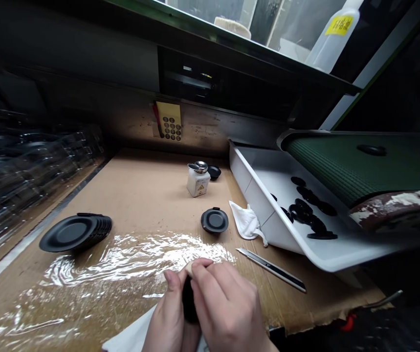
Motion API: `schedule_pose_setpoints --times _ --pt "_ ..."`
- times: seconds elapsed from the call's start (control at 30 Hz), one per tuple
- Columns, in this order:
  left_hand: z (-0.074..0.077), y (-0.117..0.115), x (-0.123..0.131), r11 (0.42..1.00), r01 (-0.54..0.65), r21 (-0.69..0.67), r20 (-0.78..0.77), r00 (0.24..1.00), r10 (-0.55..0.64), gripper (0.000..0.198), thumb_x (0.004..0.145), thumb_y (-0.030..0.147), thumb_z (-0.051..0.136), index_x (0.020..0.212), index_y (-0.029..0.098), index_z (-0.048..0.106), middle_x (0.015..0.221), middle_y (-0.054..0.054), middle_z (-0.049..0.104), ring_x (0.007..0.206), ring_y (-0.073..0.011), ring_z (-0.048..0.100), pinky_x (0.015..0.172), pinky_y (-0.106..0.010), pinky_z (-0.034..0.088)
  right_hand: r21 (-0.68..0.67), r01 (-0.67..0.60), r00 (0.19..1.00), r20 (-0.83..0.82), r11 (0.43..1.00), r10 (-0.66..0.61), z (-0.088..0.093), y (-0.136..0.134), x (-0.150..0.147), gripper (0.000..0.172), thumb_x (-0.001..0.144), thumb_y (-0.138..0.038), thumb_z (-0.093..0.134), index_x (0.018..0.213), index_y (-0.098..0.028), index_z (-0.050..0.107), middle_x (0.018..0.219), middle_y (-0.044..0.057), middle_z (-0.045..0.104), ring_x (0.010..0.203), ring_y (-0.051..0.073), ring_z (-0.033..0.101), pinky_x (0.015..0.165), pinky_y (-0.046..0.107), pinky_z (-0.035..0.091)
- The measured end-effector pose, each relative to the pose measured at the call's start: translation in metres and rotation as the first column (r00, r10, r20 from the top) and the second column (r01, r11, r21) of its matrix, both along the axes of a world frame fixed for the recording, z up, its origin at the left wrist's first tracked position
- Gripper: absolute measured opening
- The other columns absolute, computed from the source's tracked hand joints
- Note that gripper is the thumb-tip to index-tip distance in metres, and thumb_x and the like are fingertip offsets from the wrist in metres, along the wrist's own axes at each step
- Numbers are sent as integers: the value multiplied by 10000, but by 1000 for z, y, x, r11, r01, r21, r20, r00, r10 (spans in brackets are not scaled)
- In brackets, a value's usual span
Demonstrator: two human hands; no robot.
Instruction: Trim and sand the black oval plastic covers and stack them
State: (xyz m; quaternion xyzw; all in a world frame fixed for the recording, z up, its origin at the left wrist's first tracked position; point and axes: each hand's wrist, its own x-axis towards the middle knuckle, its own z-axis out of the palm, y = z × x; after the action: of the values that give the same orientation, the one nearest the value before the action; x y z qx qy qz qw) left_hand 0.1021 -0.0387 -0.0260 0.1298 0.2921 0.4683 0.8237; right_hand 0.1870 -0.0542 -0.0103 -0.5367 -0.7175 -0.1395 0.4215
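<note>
At the near edge of the table, my left hand is closed around a black plastic part, mostly hidden between my palms. My right hand has its fingers bent and pressed together against that part's upper rim. Something small and off-white shows at the fingertips; I cannot tell what it is. Beneath my hands lies a white cloth. Ahead of them rests a black round dish-like part. To the right lies a utility knife. A nested stack of black dish-like parts leans at the left.
A white pump-top bottle stands before another black dish. A crumpled white cloth touches a white tray holding several black parts. A green conveyor belt overhangs the tray. Clear plastic trays line the left.
</note>
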Motion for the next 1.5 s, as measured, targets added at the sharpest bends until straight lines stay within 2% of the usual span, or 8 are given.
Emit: schedule_pose_setpoints --times 0.3,0.47,0.6,0.83,0.97,1.1,1.23,1.5 --pt "5 -2 2 995 8 -96 46 999 -4 283 798 411 501 798 195 685 909 -40 709 1052 -246 546 943 -352 391 -103 -42 990 -136 994 28 8 7 10 140 835 -180 510 910 -153 625 706 29 610 653 144 560 599 252 458" --pt "7 5 -1 984 71 -163 86 995 -58 450 812 508 409 1034 182 628 919 -73 711 1029 -238 560 991 -391 321 -145 36 952 -297 989 -79 4 -7 33 170 783 -141 569 943 -190 600 797 9 628 732 116 593 673 205 480" --pt "7 7 -4 977 125 -171 93 990 -110 477 812 517 394 1052 173 621 952 -96 704 976 -244 588 997 -406 301 -206 -23 974 -227 978 -25 -14 -14 27 192 790 -145 540 970 -192 590 805 23 622 741 140 598 674 237 489" --pt "8 4 -1 989 58 -138 -15 998 -61 407 814 494 410 922 191 658 950 -81 701 961 -227 594 989 -364 304 -98 11 975 -220 995 -32 -30 -14 -1 190 838 -191 482 995 -162 586 747 51 602 662 157 569 622 270 474" --pt "8 5 -1 991 73 -115 -83 993 -82 424 808 510 403 907 186 658 937 -84 696 968 -241 585 994 -391 302 -87 -61 996 -63 994 56 -26 -23 10 173 854 -192 444 907 -147 602 634 31 567 541 135 516 482 233 409" --pt "8 5 1 995 66 -76 -61 996 -71 434 812 514 388 878 180 658 922 -88 691 998 -236 564 996 -385 306 -205 -38 989 130 978 65 -9 -29 33 169 844 -172 470 913 -178 624 613 15 553 549 119 505 481 211 369" --pt "9 5 2 995 92 -33 -37 995 -93 412 819 505 380 865 201 655 913 -68 679 1056 -246 524 991 -396 313 -151 2 994 108 988 14 1 -26 45 241 871 -178 414 940 -214 642 686 31 594 604 123 506 542 232 371" --pt "9 2 3 999 46 23 -169 985 -41 347 816 452 433 880 186 648 940 -79 670 1047 -234 525 990 -354 314 -10 79 992 95 997 -78 -36 -31 23 161 783 -114 549 903 -161 646 576 6 564 512 109 491 463 220 366"
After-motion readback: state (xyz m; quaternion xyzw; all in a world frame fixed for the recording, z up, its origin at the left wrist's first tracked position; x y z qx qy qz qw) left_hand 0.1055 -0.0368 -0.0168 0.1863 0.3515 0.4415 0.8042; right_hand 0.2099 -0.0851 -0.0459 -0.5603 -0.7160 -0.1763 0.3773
